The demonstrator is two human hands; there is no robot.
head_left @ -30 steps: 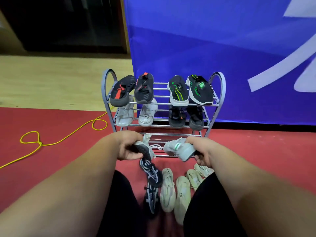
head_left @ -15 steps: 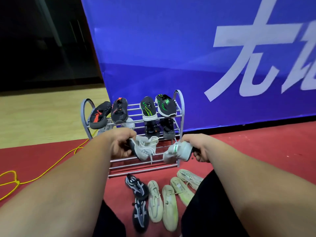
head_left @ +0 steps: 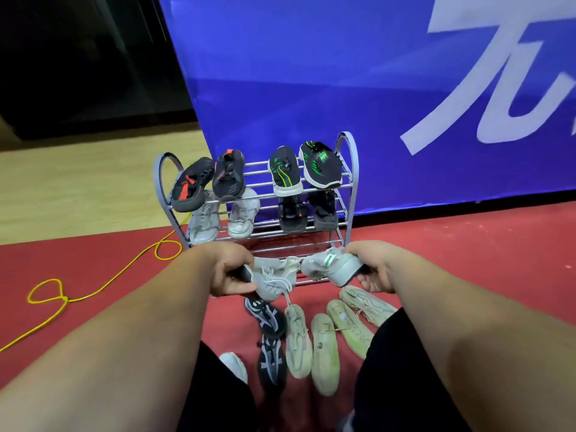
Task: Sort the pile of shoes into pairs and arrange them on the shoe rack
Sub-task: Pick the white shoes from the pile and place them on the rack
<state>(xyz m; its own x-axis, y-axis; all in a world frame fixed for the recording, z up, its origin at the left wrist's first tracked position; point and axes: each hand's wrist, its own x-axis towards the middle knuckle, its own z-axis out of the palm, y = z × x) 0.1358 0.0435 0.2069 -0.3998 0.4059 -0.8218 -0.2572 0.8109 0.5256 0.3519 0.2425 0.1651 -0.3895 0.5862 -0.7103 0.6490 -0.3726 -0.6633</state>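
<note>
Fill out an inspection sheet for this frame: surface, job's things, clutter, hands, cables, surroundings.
Surface: red floor mat, with loose shoes on it.
Job's things: shoe rack holds two black-and-red shoes and two black-and-green shoes on top, and two white shoes and two black shoes on the middle shelf. On the mat are two black-and-white shoes, four beige shoes and one white shoe, partly hidden.
Clutter: nothing seen.
Hands: left hand grips a white laced shoe; right hand grips a white shoe with a green mark.
Cables: yellow cord looped on the mat, left of the rack.
Surroundings: blue banner behind the rack; wooden floor beyond the mat.
</note>
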